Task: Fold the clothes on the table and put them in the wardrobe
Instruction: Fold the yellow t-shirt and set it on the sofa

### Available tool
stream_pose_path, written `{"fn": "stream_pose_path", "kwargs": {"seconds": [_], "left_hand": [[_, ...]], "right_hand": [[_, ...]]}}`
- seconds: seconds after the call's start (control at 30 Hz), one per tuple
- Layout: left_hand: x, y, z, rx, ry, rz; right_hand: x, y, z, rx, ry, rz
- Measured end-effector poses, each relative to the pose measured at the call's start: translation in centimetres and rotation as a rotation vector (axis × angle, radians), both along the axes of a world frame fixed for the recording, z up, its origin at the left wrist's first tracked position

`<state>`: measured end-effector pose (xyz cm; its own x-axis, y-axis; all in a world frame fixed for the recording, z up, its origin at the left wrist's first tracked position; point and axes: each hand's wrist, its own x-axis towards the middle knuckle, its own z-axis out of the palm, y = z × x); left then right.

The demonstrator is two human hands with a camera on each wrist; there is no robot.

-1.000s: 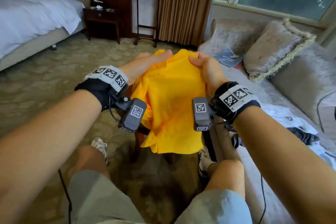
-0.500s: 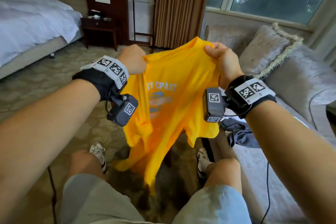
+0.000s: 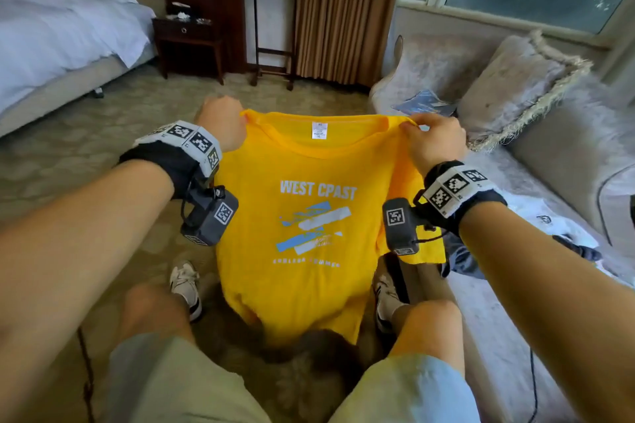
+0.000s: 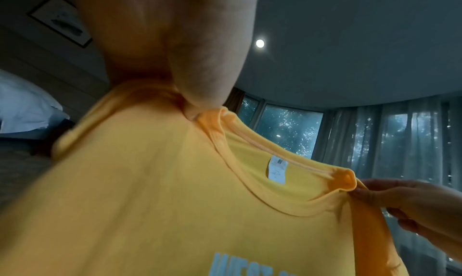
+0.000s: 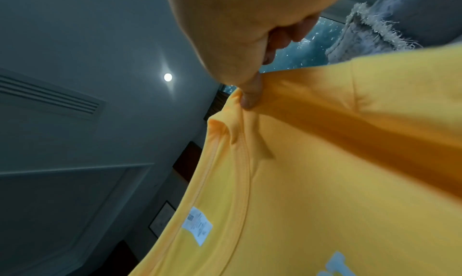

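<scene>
A yellow T-shirt (image 3: 302, 216) with white "WEST CPAST" lettering and blue and white stripes hangs spread out in front of me, print side towards me. My left hand (image 3: 220, 122) pinches its left shoulder beside the collar. My right hand (image 3: 431, 141) pinches the right shoulder at the same height. The white neck label (image 3: 319, 130) shows inside the collar. In the left wrist view the left hand (image 4: 192, 102) pinches the yellow T-shirt (image 4: 150, 201) and the right hand (image 4: 405, 207) appears at the far side. The right wrist view shows the right hand (image 5: 250, 90) pinching the yellow T-shirt (image 5: 325, 181).
A grey sofa (image 3: 567, 165) with a fringed cushion (image 3: 515, 89) stands to my right, with dark and white clothes (image 3: 563, 240) lying on it. A bed (image 3: 62, 41) is at the left, a dark nightstand (image 3: 189, 41) and a valet stand (image 3: 275, 27) at the back.
The bunched shirt has been lifted and pulled open. My hands moved apart to its shoulders, and its printed front now hangs flat and wide.
</scene>
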<state>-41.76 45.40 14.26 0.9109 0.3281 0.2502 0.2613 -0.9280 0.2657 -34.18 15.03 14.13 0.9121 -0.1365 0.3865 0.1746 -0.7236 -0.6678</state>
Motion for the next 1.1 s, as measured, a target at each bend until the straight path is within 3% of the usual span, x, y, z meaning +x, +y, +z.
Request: {"fn": "stream_pose_path", "kwargs": {"seconds": [0.1, 0.17, 0.2, 0.33, 0.43, 0.6, 0.73, 0.93, 1.1], "left_hand": [[0.5, 0.3, -0.8, 0.075, 0.018, 0.107], [1.2, 1.0, -1.7, 0.023, 0.017, 0.135], [1.6, 1.2, -2.1, -0.04, 0.01, 0.117], [3.8, 1.4, -3.8, -0.569, -0.077, 0.136], [6.4, 2.2, -6.7, -0.695, -0.176, 0.139], [8.8, 2.1, -9.7, -0.428, -0.162, 0.111], [11.7, 3.4, -12.6, -0.347, -0.117, 0.061], [16.5, 6.2, -15.5, -0.347, 0.27, 0.031], [20.4, 7.9, -18.3, -0.333, 0.568, 0.039]], "right_hand": [[1.2, 0.5, -1.4, 0.011, 0.089, 0.004], [2.1, 0.8, -2.4, 0.032, 0.137, 0.007], [2.5, 0.9, -2.8, 0.036, 0.15, 0.008], [4.6, 2.3, -4.4, 0.034, 0.17, -0.007], [6.5, 3.7, -5.8, 0.073, 0.164, -0.024], [10.0, 5.5, -8.8, 0.129, 0.28, -0.066], [12.9, 6.2, -12.1, 0.169, 0.342, -0.023], [17.8, 8.1, -17.0, 0.08, 0.563, 0.222], [22.8, 9.7, -20.2, -0.006, 0.798, 0.231]]}}
